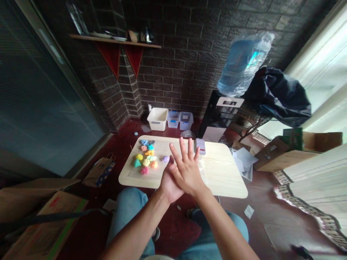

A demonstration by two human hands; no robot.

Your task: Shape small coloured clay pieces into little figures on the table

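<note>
The small lilac lump of soft, clay-like material (165, 159) lies on the table just beyond my hands, a little to their left; nearest me are two knees in blue denim (131, 202), one on each side. My bare left hand (170, 186) is held low, its fingers mostly hidden, so I cannot tell how they stand; my bare right hand (187, 171) lies across it, open with fingers spread; the two hands touch, and I cannot tell whether anything sits between them.

Under them stands a pale wood-grain table with rounded corners (225, 168); on its left part, over a clear textured mat (159, 173), a cluster of lumps includes a deep pink one (144, 170), a green one (137, 163), a yellow one (139, 157), an orange one (149, 153) and a blue one (144, 142), all apart from the lilac lump; a phone with a lit screen (200, 146) rests near the far edge.

Beyond, on the dark red floor (121, 144), sit a cream plastic bin (158, 121) and two clear bluish boxes (186, 121); right of them stands a black and white water dispenser (220, 113) with a plastic-wrapped blue bottle (241, 66); behind is a dark brick wall (184, 54).
</note>
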